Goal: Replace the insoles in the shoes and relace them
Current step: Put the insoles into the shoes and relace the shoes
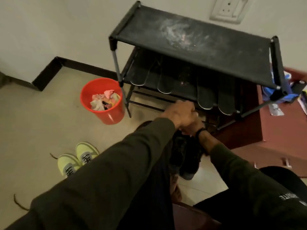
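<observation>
- Down by the black shoe rack [196,45], both hands met over a dark shoe [182,155] that stood on the floor in front of the rack.
- Left hand [180,114] lay on top, fingers curled, but whether it gripped anything could not be told.
- Right hand [193,128], mostly hidden beneath it, likewise could not be read.
- Four dark insoles [206,97] lay on the rack's middle shelf.
- Yellow-green sneakers [76,161] sat left of the sleeve, near a red bin [106,112].
</observation>
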Demonstrator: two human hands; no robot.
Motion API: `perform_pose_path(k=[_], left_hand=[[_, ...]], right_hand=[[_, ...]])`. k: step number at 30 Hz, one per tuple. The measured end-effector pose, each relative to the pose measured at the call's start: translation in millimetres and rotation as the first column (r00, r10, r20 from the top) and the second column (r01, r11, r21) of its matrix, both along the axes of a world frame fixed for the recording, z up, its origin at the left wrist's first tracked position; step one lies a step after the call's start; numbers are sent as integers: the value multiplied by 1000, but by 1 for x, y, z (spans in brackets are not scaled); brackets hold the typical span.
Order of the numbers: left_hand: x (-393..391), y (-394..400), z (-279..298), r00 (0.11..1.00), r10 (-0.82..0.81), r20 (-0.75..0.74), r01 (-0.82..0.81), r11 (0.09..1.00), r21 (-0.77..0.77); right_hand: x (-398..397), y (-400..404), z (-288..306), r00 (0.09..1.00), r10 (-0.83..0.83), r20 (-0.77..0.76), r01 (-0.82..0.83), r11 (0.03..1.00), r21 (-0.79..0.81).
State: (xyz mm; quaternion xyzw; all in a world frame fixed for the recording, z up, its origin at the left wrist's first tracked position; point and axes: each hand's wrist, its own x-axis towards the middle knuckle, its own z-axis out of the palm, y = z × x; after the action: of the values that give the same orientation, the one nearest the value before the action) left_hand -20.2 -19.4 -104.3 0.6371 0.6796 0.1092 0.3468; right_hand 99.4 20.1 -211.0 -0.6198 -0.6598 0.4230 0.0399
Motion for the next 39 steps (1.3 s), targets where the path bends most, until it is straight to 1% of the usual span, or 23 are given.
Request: perform_pose_path(k=[2, 3, 5, 8, 10, 12, 14, 15, 17, 19, 20, 22, 24, 26, 27, 29, 31, 34, 37, 39], left_hand=[[-42, -8, 12, 996, 84, -1, -84, 993, 78], [-65, -13, 13, 992, 125, -7, -124, 988, 95], [-105, -21, 9, 978, 206, -44, -203, 976, 74], [-169, -51, -9, 936, 345, -70, -347, 938, -18], [-190, -68, -23, 926, 373, -63, -376, 926, -48], [-216, -102, -42, 924, 380, -40, -382, 917, -112], [-239, -140, -73, 915, 403, -4, -398, 901, -172], [-248, -159, -92, 907, 422, -10, -414, 884, -218], [-258, -198, -136, 877, 471, -91, -472, 813, -340], [-256, -238, -183, 824, 548, -142, -547, 707, -448], [-250, -257, -202, 799, 581, -155, -571, 651, -501], [-232, -290, -238, 800, 575, -169, -543, 577, -609], [-214, -312, -265, 830, 536, -152, -488, 569, -662], [-202, -319, -281, 858, 500, -120, -446, 607, -658], [-197, -320, -286, 866, 489, -109, -433, 621, -654], [-191, -317, -292, 874, 477, -88, -409, 626, -663], [-189, -312, -295, 872, 486, -60, -398, 633, -664], [-198, -304, -290, 872, 484, -67, -402, 632, -663], [-217, -292, -265, 871, 488, -63, -411, 650, -640], [-230, -280, -239, 897, 425, -124, -415, 711, -567]], right_hand=[[-38, 8, 39, 998, 43, -38, -43, 999, 7], [-62, 7, 56, 994, 61, -89, -59, 998, 20], [-106, 1, 78, 980, 139, -143, -135, 990, 39], [-179, -26, 80, 946, 316, -78, -321, 944, -69], [-206, -40, 80, 909, 418, 7, -416, 905, -88], [-239, -68, 63, 849, 522, 74, -507, 847, -159], [-263, -99, 42, 789, 604, 113, -572, 788, -228], [-272, -113, 32, 751, 646, 138, -606, 757, -246], [-288, -143, 11, 658, 726, 199, -671, 685, -283], [-301, -171, -11, 543, 809, 226, -748, 588, -308], [-304, -184, -21, 500, 836, 228, -774, 549, -316], [-311, -205, -42, 436, 871, 226, -807, 489, -332], [-312, -219, -58, 357, 905, 232, -830, 421, -366], [-310, -222, -68, 276, 930, 243, -837, 357, -415], [-310, -221, -70, 255, 934, 252, -835, 344, -429], [-309, -215, -74, 275, 924, 267, -829, 368, -420], [-310, -208, -76, 328, 903, 276, -816, 418, -398], [-310, -200, -71, 390, 878, 276, -802, 471, -367], [-309, -197, -63, 436, 857, 274, -787, 511, -347], [-306, -197, -54, 443, 854, 271, -782, 516, -349]])
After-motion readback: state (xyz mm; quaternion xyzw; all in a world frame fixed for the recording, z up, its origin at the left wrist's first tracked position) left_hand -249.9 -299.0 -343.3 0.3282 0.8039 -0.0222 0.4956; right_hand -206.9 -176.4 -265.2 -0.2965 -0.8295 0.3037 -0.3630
